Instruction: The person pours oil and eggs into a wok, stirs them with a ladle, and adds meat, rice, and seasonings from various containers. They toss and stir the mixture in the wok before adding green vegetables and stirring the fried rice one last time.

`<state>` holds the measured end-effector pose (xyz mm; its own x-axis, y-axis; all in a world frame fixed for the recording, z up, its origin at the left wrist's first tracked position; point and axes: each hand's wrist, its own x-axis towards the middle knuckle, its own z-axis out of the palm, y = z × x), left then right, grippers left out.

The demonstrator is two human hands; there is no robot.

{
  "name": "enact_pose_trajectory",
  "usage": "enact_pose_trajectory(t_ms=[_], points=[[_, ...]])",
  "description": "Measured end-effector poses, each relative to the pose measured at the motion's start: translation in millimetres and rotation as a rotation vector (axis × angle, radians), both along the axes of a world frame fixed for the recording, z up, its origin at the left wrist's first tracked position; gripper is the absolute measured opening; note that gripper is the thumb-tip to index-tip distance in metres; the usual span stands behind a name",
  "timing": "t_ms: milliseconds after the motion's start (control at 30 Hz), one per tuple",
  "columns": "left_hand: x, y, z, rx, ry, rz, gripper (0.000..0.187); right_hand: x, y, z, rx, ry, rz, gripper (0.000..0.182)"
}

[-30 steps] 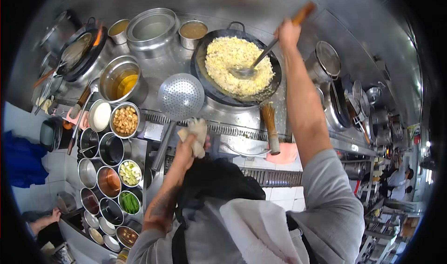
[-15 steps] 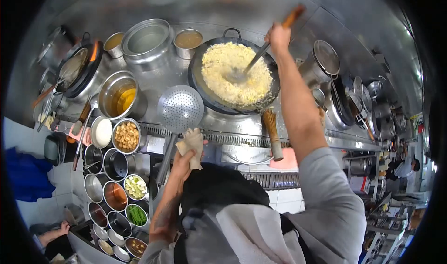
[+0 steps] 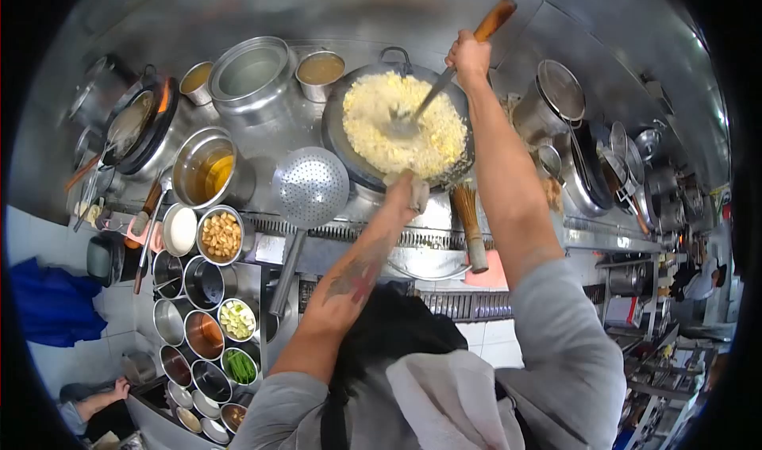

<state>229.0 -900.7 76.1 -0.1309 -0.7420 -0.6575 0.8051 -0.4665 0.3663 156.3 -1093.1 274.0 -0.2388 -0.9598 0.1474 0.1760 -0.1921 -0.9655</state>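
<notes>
A black wok (image 3: 336, 138) is full of steaming rice with yellow egg (image 3: 373, 136). High on the right, my right hand (image 3: 470, 55) is closed around the shaft of a long wooden-ended ladle (image 3: 432, 93). The ladle's head is partly sunk in the rice and blurred by steam. At the wok's near rim, my left hand (image 3: 403, 192) is closed on a folded beige cloth (image 3: 418, 194). The cloth lies against the rim, and my fingertips are hidden behind it.
A perforated strainer (image 3: 310, 186) lies left of the wok, a bamboo brush (image 3: 468, 220) at its near right. An oil pot (image 3: 181, 172) and several ingredient pots, one with fried cubes (image 3: 221, 236), stand left. A strainer-topped pot (image 3: 532, 121) is right. Another person's hand (image 3: 121, 388) shows lower left.
My left hand has moved forward and right with the cloth, from beside the strainer's handle to the wok's near rim. My right hand has shifted slightly, still holding the ladle in the rice.
</notes>
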Motion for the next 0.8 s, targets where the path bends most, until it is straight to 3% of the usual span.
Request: enact_pose_trajectory(t_ms=[33, 100, 167, 200, 233, 267, 367, 433, 500, 600, 667, 700, 733, 767, 800], points=[[-5, -6, -21, -0.053, 0.018, 0.008, 0.026, 1, 25, 20, 0.011, 0.003, 0.004, 0.027], [-18, 1, -37, -0.096, 0.043, 0.001, 0.024, -6, 70, 42, -0.253, 0.063, 0.137, 0.027], [-23, 6, -36, -0.057, 0.048, 0.034, 0.023, -6, 96, 13, -0.309, -0.018, 0.197, 0.025], [-25, 7, -38, -0.046, 0.050, 0.027, 0.023, -3, 88, -18, -0.255, 0.122, 0.116, 0.028], [-26, 4, -39, -0.023, -0.153, 0.016, 0.022, -2, 83, -37, -0.195, 0.259, 0.041, 0.030], [-25, 6, -41, -0.006, -0.362, 0.003, 0.021, -10, 68, -26, -0.174, 0.276, -0.010, 0.029], [-9, -13, -97, -0.100, -0.407, 0.167, 0.020, -50, 96, 34, -0.250, 0.187, -0.086, 0.033], [6, 2, -56, -0.110, -0.355, 0.186, 0.018, -54, 103, -24, -0.291, 0.136, -0.149, 0.033], [9, 10, -43, -0.105, -0.334, 0.131, 0.027, -41, 69, -66, -0.157, -0.144, 0.129, 0.031], [7, 6, -52, -0.103, -0.211, 0.170, 0.019, -36, 120, -6, -0.242, 0.009, 0.129, 0.027], [13, -1, -68, -0.112, -0.136, 0.151, 0.014, -12, 155, -20, -0.231, 0.098, 0.000, 0.027], [15, -3, -78, -0.115, -0.173, 0.097, 0.013, -11, 131, -67, -0.225, 0.160, 0.037, 0.025], [14, -4, -82, -0.130, -0.208, 0.048, 0.012, -23, 94, -71, -0.220, 0.168, 0.053, 0.024], [12, 3, -74, -0.131, -0.208, 0.042, 0.012, -38, 70, -70, -0.220, 0.176, 0.069, 0.022], [13, 11, -56, -0.100, -0.217, 0.036, 0.012, -41, 80, -37, -0.237, -0.039, 0.016, 0.021]])
